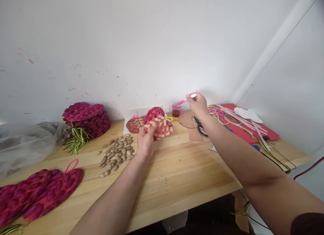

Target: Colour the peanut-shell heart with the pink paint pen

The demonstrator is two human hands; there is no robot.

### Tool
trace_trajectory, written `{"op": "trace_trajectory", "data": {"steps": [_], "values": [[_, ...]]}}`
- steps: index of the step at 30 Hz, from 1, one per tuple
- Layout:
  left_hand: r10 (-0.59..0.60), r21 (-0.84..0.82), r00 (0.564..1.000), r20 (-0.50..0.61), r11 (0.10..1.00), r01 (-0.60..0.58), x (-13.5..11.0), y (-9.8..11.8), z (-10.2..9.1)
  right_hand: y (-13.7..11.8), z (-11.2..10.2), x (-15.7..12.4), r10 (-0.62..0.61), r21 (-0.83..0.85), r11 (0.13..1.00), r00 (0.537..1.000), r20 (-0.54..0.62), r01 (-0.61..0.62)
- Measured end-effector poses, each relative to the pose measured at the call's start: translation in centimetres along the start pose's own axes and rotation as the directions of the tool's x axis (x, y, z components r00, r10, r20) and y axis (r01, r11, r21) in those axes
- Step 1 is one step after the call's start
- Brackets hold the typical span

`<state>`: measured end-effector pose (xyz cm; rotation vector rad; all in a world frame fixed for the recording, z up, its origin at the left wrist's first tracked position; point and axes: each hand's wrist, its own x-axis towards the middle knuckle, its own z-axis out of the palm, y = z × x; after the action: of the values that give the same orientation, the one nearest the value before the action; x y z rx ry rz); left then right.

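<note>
At the centre of the frame, the left hand (145, 142) is grasping a red card (160, 123) set with peanuts, its thumb pressing on the front; some of these peanuts are showing deep pink, others bare tan. Right of centre, the right hand (199, 104) is pinching a brush (184, 101) by its handle and pointing its tip towards a small paint cup (176, 111); whether the bristles are touching paint, I cannot tell. Good brushwork is probably depending on wiping extra paint on the cup's rim, keeping the thumb off wet colour, and turning the card so the bristles are reaching between peanuts.

The wooden table (182, 174) is spanning the frame, with loose peanuts (118, 152) lying left of centre, a stack of pink discs (86, 115) standing behind them and scissors (198, 126) lying partly hidden right of centre. A red sheet (274, 134) is lying at the right, bearing coloured cords (215, 110). The white wall (162, 42) is showing pink splashes (30, 61) at the left.
</note>
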<state>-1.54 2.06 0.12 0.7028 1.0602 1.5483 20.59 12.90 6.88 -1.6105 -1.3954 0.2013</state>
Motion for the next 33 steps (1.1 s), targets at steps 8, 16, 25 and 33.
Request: {"op": "trace_trajectory", "data": {"steps": [8, 16, 25, 33], "values": [[0.018, -0.091, 1.0, -0.016, 0.996, -0.02, -0.4, 0.8, 0.5, -0.2, -3.3, -7.5, 0.071, 0.708, 0.678, 0.976, 0.204, -0.197], [-0.048, -0.185, 0.998, -0.031, 0.982, 0.041, -0.9, 1.7, 0.7, -0.2, -3.3, -9.7, -0.026, 0.819, 0.565, 0.99, 0.138, -0.099], [-0.151, -0.202, 0.989, 0.002, 0.968, 0.148, -0.8, 1.4, 0.5, -1.3, -4.3, -10.7, -0.18, 0.82, 0.568, 0.983, 0.042, 0.069], [-0.138, -0.228, 0.99, 0.008, 0.964, 0.137, -0.9, 1.4, 0.6, -1.7, -4.3, -11.1, -0.243, 0.808, 0.579, 0.969, 0.042, 0.11]]}}
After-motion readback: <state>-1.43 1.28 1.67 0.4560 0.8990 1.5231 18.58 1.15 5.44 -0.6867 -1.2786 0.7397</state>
